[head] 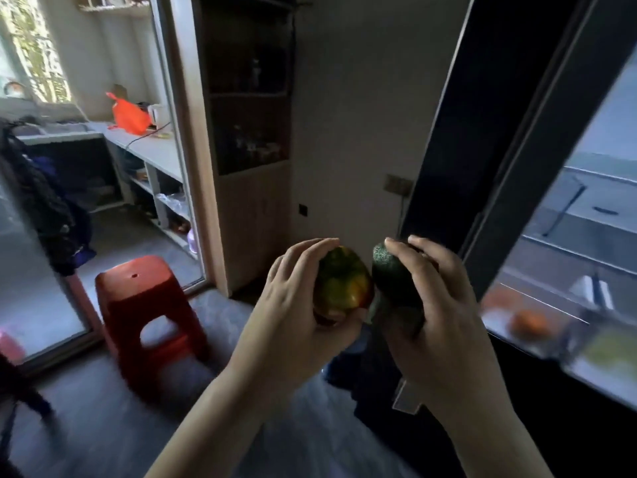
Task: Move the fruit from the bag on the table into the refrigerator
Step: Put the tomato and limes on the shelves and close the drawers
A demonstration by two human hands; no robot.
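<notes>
Head view: the left hand (296,305) curls its fingers round a mango (341,284). The right hand (441,305) grasps an avocado (396,281) just beside it. Both fruits look light, firm and bruisable, so cup them round the middle. The open fridge (568,208) lies right of the right fingers. No writing is legible.

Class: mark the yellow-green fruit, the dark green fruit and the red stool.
yellow-green fruit (341,284), head view, its bare middle.
dark green fruit (387,272), head view, its upper side.
red stool (138,276), head view, its seat.

Green-yellow mango (341,284) beside dark avocado (396,277)
</notes>
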